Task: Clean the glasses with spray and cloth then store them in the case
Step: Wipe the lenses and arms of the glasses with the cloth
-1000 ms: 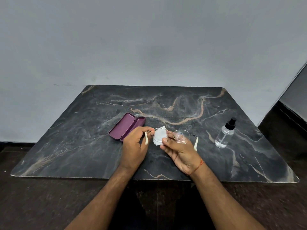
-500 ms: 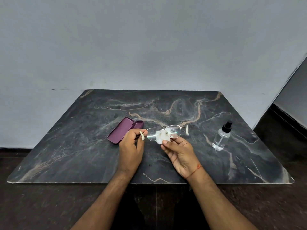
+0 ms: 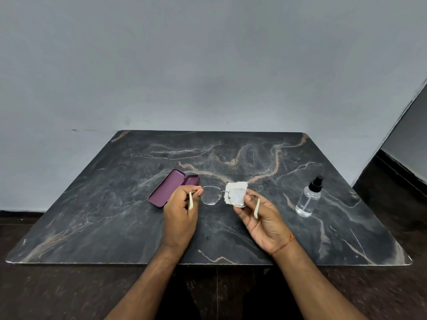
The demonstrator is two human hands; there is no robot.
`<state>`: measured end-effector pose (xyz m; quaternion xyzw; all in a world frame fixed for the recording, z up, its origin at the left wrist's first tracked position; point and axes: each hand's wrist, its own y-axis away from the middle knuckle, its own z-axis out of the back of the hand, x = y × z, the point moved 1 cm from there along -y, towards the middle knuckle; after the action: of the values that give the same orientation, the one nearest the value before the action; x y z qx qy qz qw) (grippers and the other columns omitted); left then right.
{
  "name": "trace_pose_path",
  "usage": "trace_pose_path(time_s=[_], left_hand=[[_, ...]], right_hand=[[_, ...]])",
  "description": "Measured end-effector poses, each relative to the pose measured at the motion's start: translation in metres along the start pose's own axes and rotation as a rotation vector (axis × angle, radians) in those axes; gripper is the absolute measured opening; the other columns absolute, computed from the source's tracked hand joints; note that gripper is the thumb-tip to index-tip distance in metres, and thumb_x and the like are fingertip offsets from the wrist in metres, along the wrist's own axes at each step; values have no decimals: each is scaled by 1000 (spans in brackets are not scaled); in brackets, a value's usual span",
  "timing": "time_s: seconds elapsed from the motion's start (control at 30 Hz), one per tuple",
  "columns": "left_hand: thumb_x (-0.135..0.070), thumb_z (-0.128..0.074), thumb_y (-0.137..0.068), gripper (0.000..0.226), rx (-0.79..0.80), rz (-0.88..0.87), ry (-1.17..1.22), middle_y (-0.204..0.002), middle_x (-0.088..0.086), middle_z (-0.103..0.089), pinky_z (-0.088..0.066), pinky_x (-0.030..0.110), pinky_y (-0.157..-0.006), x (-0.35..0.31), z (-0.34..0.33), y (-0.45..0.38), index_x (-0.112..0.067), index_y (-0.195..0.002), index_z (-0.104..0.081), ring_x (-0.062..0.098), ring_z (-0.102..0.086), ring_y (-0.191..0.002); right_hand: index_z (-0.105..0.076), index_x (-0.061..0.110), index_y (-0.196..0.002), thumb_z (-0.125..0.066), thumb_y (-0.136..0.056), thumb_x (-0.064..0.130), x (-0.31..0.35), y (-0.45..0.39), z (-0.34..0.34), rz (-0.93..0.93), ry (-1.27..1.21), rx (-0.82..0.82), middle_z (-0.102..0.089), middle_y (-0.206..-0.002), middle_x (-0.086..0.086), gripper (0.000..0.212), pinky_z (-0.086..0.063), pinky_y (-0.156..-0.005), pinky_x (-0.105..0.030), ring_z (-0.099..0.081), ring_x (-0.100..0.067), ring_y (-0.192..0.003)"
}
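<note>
Thin-rimmed glasses [image 3: 210, 197] with cream temple tips are held above the middle of the table, lenses facing me. My left hand [image 3: 180, 211] pinches the left hinge, with that temple hanging down between its fingers. My right hand [image 3: 261, 218] holds the right lens together with a small white cloth [image 3: 236, 192], which lies against that lens. The open purple case [image 3: 172, 191] rests on the table just left of my left hand. A clear spray bottle [image 3: 308, 198] with a black nozzle stands upright to the right.
The dark marble table [image 3: 115, 215] stands against a grey wall. Its near edge runs just under my wrists. A dark floor shows to the right and below.
The cloth has shifted from the bridge to the right lens. The glasses now sit spread wider between both hands, and the camera has tilted slightly.
</note>
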<state>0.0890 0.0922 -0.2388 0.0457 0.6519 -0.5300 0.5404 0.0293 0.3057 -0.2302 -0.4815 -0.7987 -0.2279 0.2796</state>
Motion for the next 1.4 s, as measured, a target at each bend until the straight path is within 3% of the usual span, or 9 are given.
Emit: trace_pose_path(time_s=[0.27, 0.4, 0.53, 0.63, 0.73, 0.83, 0.93, 1.17, 1.4], left_hand=[[-52, -64, -110, 23, -12, 16, 55, -111, -26, -75, -56, 19, -92, 8, -1, 0, -33, -113, -75, 8, -75, -106], [-52, -63, -109, 27, -26, 18, 44, -109, -26, -74, -56, 19, -92, 7, -1, 0, -29, -111, -76, 6, -74, -105], [-50, -64, -109, 37, -35, 33, 14, -109, -22, -75, -57, 22, -91, 9, -1, 1, -16, -108, -79, 8, -74, -104], [-40, -67, -107, 24, -18, 60, 8, -109, -21, -76, -59, 25, -90, 9, -2, 2, -18, -107, -78, 9, -75, -105], [-41, -68, -106, 12, -4, 72, 32, -110, -22, -76, -60, 30, -90, 6, -2, 2, -32, -108, -75, 11, -75, -105], [-50, -66, -106, 25, -9, 62, 36, -111, -20, -77, -61, 33, -89, 7, -1, 3, -27, -108, -76, 11, -76, -105], [-55, -63, -108, 39, -22, 28, 25, -111, -22, -76, -60, 30, -90, 9, 0, 2, -19, -109, -78, 9, -75, -106], [-56, -63, -108, 33, -48, 18, 48, -108, -26, -75, -58, 21, -89, 8, -1, 1, -26, -110, -78, 7, -75, -104], [-55, -64, -108, 22, -7, 11, 51, -108, -24, -75, -51, 8, -82, 5, -1, 1, -35, -109, -74, 5, -74, -101]], right_hand=[[-79, -1, -118, -65, -90, 3, 0, -1, 0, -32, -21, 22, -80, -116, -18, 31, -68, -74, -28, -81, -21, -95], [-65, -11, -135, -68, -87, 6, -2, 0, 3, -96, -15, 22, -74, -123, -23, 51, -69, -74, -31, -78, -26, -99], [-84, 1, -102, -68, -89, 7, -1, 0, 1, -52, 23, -1, -81, -105, -18, 22, -67, -68, -24, -80, -20, -84], [-87, 9, -89, -72, -85, 6, -1, -1, -2, 19, 49, -41, -82, -94, -10, 16, -63, -63, -19, -80, -13, -78], [-86, 8, -100, -74, -82, 2, -1, -1, -1, 45, 28, -51, -82, -103, -12, 23, -65, -67, -21, -82, -17, -86], [-81, 1, -114, -70, -85, -1, 0, 1, -1, 20, -6, -3, -81, -113, -20, 31, -67, -76, -29, -82, -25, -98], [-79, -2, -115, -67, -89, 2, 0, 3, -1, -38, -17, 27, -81, -115, -20, 29, -68, -76, -33, -82, -25, -99], [-87, 6, -93, -70, -90, 9, -1, 3, -2, -5, 56, -23, -83, -101, -15, 18, -67, -70, -27, -82, -20, -88], [-88, 11, -92, -70, -88, 8, -1, 1, -5, 41, -5, -43, -84, -103, -11, 18, -67, -74, -28, -82, -17, -90]])
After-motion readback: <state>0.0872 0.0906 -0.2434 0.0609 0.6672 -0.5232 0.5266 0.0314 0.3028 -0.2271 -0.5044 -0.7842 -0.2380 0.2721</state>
